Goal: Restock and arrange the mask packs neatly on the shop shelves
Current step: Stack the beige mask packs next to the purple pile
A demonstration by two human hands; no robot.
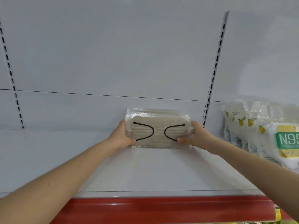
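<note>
both hands gripping beige mask pack, white shelf

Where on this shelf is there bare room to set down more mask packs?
The shelf is bare left of the beige mask pack, out to the left upright, and in front of it down to the red edge strip. A narrower gap separates that pack from the N95 packs, which crowd the right end.
</note>
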